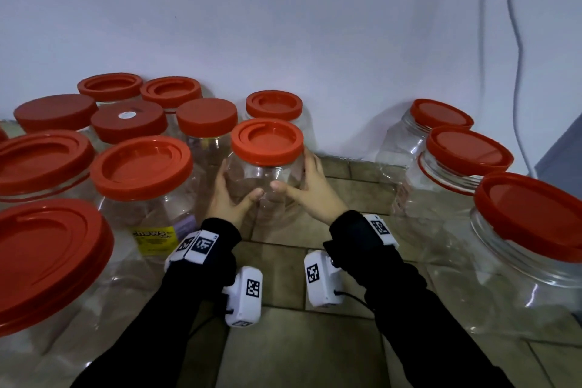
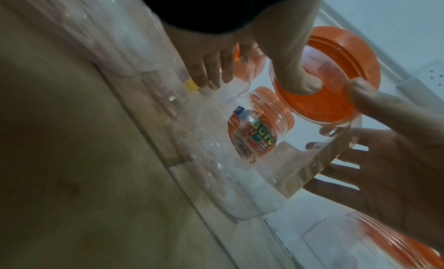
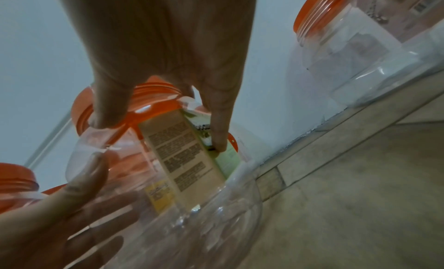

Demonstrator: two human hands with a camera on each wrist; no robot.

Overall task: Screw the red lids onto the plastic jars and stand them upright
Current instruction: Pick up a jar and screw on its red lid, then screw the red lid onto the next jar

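A clear plastic jar with a red lid on its mouth is upright in the middle of the tiled floor. My left hand grips its left side with the thumb across the front. My right hand grips the right side, thumb also in front. In the left wrist view the left hand's thumb presses on the jar under the lid. The right wrist view shows my right hand on the jar. Whether its base touches the floor is unclear.
Several lidded jars crowd the left side, one with a yellow label. Three larger lidded jars stand on the right. Another lidded jar stands behind, against the white wall. A cable hangs at the right. Bare tiles lie under my wrists.
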